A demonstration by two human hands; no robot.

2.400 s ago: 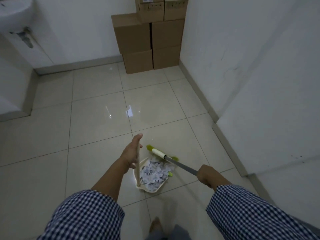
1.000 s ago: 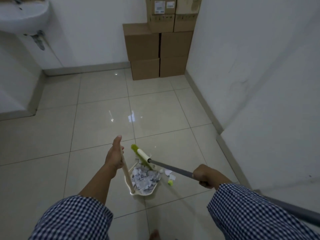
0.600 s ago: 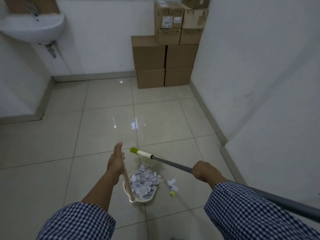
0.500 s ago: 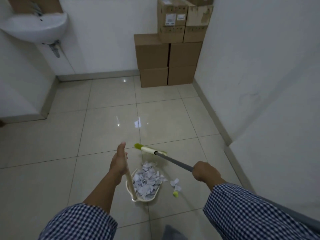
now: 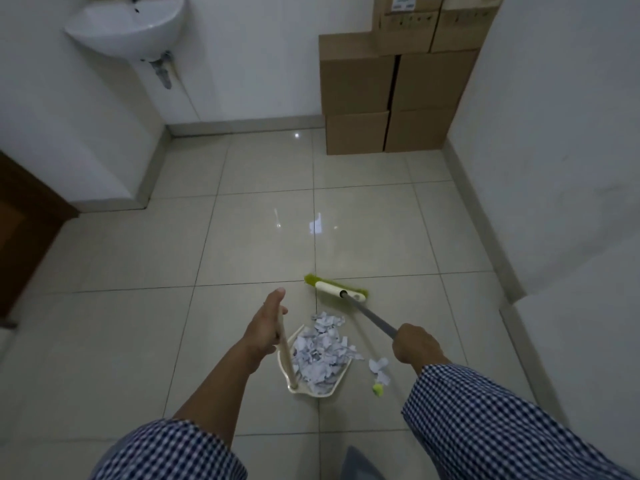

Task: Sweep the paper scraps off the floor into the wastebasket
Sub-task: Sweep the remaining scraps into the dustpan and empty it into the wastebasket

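Dustpan rests on the tiled floor, loaded with a heap of paper scraps. Left hand grips the top of the upright dustpan handle, fingers wrapped round it, thumb extended forward, forearm reaching straight out from the checked sleeve. Right hand, to the right of the dustpan, is closed in a fist round the grey broom shaft. Broom head lies just beyond the dustpan's open mouth. Loose scraps lie on the floor just right of the dustpan.
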